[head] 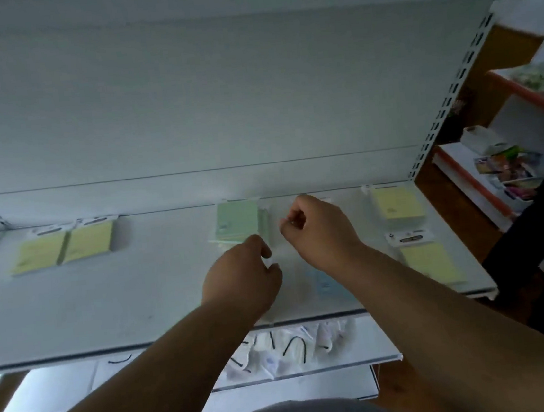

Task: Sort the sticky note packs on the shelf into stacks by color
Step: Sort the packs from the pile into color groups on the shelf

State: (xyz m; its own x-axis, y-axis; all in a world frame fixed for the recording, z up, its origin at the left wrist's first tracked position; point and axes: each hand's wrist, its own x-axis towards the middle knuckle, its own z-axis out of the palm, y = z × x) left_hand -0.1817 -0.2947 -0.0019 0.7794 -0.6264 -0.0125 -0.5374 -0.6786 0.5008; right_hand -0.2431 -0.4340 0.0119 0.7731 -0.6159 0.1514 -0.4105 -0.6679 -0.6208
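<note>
Both hands reach over the white metal shelf [112, 299]: the left hand [242, 276] has its fingers pinched on what seems a clear pack edge near the pale green sticky note stack [237, 221], while the right hand [320, 231] hovers curled loosely, gripping nothing visible. Pale yellow packs [63, 246] lie at both ends and a light blue pack [327, 282] lies under the right wrist. The green stack looks to be the step in hand; next, I judge, comes squaring it and gathering the scattered yellows.

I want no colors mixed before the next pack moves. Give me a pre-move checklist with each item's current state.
1. Green stack holds only green: ok, as far as visible.
2. Left hand has a pack gripped: cannot tell; fingers pinch something pale and blurred.
3. Right hand is free: cannot tell; it is curled, over the shelf.
4. Blue pack reachable: ok, beneath the right forearm.
5. Yellow packs gathered in one stack: not ok; left pair, far-right stack, right front pack lie apart.
</note>
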